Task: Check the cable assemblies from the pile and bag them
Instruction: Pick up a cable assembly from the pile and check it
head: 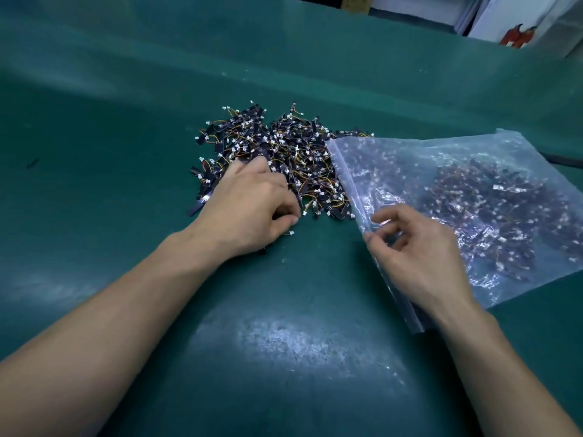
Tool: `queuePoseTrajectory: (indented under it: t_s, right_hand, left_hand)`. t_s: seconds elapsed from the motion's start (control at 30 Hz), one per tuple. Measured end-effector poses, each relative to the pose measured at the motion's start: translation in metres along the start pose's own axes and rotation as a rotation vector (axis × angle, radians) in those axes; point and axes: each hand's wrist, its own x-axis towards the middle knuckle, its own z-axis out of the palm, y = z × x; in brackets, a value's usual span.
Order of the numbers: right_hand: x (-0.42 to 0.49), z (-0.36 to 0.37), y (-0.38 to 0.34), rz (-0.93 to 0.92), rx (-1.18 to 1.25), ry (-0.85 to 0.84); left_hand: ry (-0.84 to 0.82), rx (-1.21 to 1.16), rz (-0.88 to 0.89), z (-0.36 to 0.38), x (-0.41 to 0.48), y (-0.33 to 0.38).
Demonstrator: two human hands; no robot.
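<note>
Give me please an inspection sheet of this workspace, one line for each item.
Surface: green mat, scuffed, glare patches.
Job's things: pile of cable assemblies mid-table; clear plastic bag at its right, partly filled, overlapping the pile.
Clutter: small dark scrap far left.
Hands: left hand grips assemblies at pile's near edge; right hand pinches bag's zip edge.
Cables: dark cord beyond bag, right edge.
Surroundings: cardboard box, red-orange object behind table.

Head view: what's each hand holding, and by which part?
Right hand pinches the clear plastic zip bag at its zip-strip edge. Left hand curls round small black cable assemblies at the near edge of the pile; grip point hidden.
</note>
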Motion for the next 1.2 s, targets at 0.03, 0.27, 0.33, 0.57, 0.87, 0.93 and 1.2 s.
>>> queuePoseTrajectory:
  t_s: [0.03, 0.27, 0.33, 0.57, 0.87, 0.93, 1.2]
  right_hand:
    - [0.000, 0.000, 0.000, -0.008, 0.014, 0.011]
    - [-0.003, 0.001, -0.005, -0.086, 0.083, 0.032]
    - [-0.005, 0.000, -0.009, -0.135, 0.133, 0.035]
    - [-0.014, 0.006, -0.022, -0.285, 0.312, -0.043]
    - [-0.016, 0.008, -0.026, -0.254, 0.462, -0.094]
    - [-0.017, 0.008, -0.028, -0.207, 0.516, -0.080]
    - [-0.014, 0.004, -0.032, -0.099, 0.638, -0.023]
  left_hand:
    - [0.001, 0.009, 0.015, 0.000, 0.000, -0.001]
    - [0.129, -0.001, 0.083, 0.000, 0.000, 0.001]
    - [0.173, -0.024, 0.106, -0.001, 0.000, 0.005]
    - [0.219, -0.159, 0.288, -0.003, -0.002, 0.017]
    - [0.133, -0.732, 0.164, 0.011, -0.007, 0.031]
    - [0.134, -0.790, 0.108, 0.010, -0.009, 0.031]
    - [0.179, -0.755, 0.024, 0.009, -0.009, 0.023]
